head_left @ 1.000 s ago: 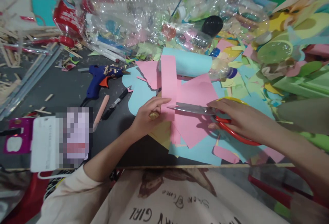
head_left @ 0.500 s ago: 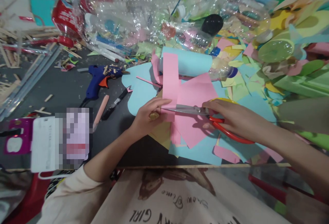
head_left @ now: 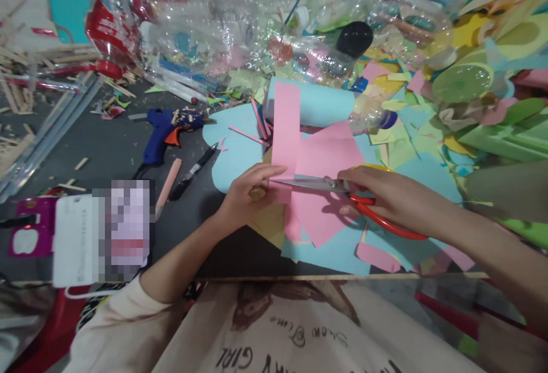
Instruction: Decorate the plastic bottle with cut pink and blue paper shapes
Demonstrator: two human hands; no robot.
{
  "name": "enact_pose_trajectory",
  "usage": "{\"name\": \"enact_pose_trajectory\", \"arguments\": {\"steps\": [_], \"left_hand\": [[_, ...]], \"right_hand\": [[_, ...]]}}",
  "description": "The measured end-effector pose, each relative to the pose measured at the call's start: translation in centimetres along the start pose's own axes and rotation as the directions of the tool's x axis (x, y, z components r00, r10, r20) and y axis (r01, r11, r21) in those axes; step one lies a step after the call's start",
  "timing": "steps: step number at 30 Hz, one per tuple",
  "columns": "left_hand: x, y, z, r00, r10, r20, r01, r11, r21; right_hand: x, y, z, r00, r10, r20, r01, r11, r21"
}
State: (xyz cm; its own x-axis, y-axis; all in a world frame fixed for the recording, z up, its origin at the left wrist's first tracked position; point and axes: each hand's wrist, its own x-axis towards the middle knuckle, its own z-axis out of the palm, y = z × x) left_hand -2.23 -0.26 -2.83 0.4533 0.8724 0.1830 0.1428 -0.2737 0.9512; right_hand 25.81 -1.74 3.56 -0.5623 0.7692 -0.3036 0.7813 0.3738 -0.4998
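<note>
My left hand [head_left: 248, 196] pinches the lower part of an upright pink paper strip [head_left: 285, 127] at the table's middle. My right hand [head_left: 387, 196] grips red-handled scissors [head_left: 338, 190], whose steel blades lie across the strip just beside my left fingers. Under the strip lie a larger pink sheet [head_left: 327, 190] and light-blue paper [head_left: 233, 150]. A light-blue paper roll [head_left: 314, 107] lies right behind the strip.
A blue glue gun [head_left: 165, 130], a pink stick [head_left: 168, 181] and a black craft knife [head_left: 192, 173] lie on the dark table [head_left: 115, 150] to the left. Clear plastic bottles [head_left: 240, 30] pile up behind, coloured paper scraps [head_left: 471, 76] at right. A white packet [head_left: 98, 236] sits front left.
The scissor blades have slid left across the pink strip and closed. A piece of pink paper behind the strip has curled away and dropped out of sight. My left hand has stayed put.
</note>
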Motion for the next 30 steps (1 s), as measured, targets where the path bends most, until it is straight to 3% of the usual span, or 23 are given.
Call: {"name": "enact_pose_trajectory", "arguments": {"steps": [20,25,30], "left_hand": [[0.1,-0.1,0.0,0.995,-0.094,0.041,0.095,0.995,-0.024],[0.2,0.0,0.0,0.983,-0.176,-0.045,0.176,0.984,-0.010],[0.5,0.2,-0.1,0.946,-0.307,-0.106,0.300,0.951,-0.074]], "right_hand": [[-0.4,0.6,0.1,0.996,-0.045,-0.077,0.037,0.994,-0.104],[-1.4,1.6,0.8,0.990,0.024,-0.136,-0.049,0.982,-0.184],[-3.7,4.2,2.0,0.959,0.144,-0.244,-0.208,0.944,-0.258]]}}
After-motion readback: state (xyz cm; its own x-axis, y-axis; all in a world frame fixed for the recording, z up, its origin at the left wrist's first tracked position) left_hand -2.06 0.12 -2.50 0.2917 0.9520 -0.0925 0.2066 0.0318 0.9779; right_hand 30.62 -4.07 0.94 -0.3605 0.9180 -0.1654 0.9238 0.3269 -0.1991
